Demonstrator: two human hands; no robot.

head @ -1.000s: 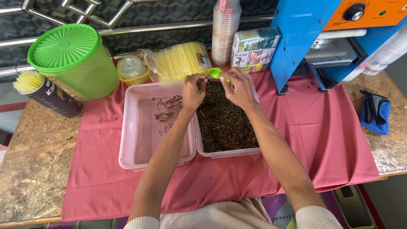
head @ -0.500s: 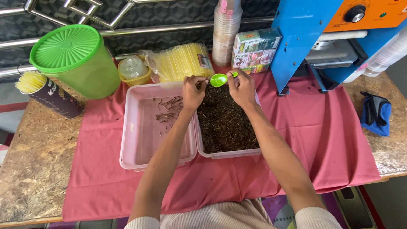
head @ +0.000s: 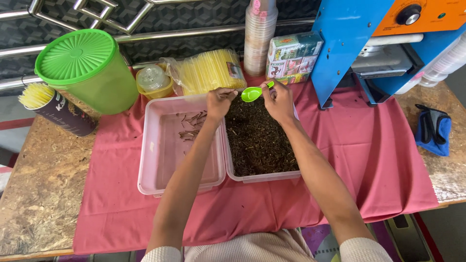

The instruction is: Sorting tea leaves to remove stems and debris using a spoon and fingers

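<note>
Nearest the camera, both forearms reach out over a pink cloth point(head: 369, 160) spread on a rough chipboard table point(head: 39, 184), and two shallow clear plastic tubs sit side by side on it. The right tub point(head: 264, 175) is packed with dark, crumbly dried leaf, looks like loose tea. The left tub point(head: 155, 160) is nearly bare, just a scatter of thin brown twigs point(head: 191, 125) at its far end.

The right hand point(head: 279, 102) is pinched shut on the handle of a little green scoop point(head: 253, 93), bowl held over the far edge of the dark stuff. The left hand point(head: 218, 101) has its fingertips pressed together right at the scoop's rim; it seems to be nipping a stem, but it's too small for me to say for sure.

If you're picking stalks like this, my two cents: keep the scoop level and low over the full tub so spills drop back in, take thin scoops so the stems show, and pinch with fingertips only. Those leaves are light and flaky, so go slow.

Further back, left to right: a dark tube of pale yellow straws point(head: 34, 94), a big ribbed-lid green canister point(head: 85, 68), a small yellow tub with a clear domed lid point(head: 153, 80), a floppy bag of yellow straws point(head: 208, 70), a stack of clear cups point(head: 258, 36), a colourful wrapped pack point(head: 291, 56), and a blue metal machine point(head: 349, 43) with an orange top. A blue pouch point(head: 434, 128) lies far right.
</note>
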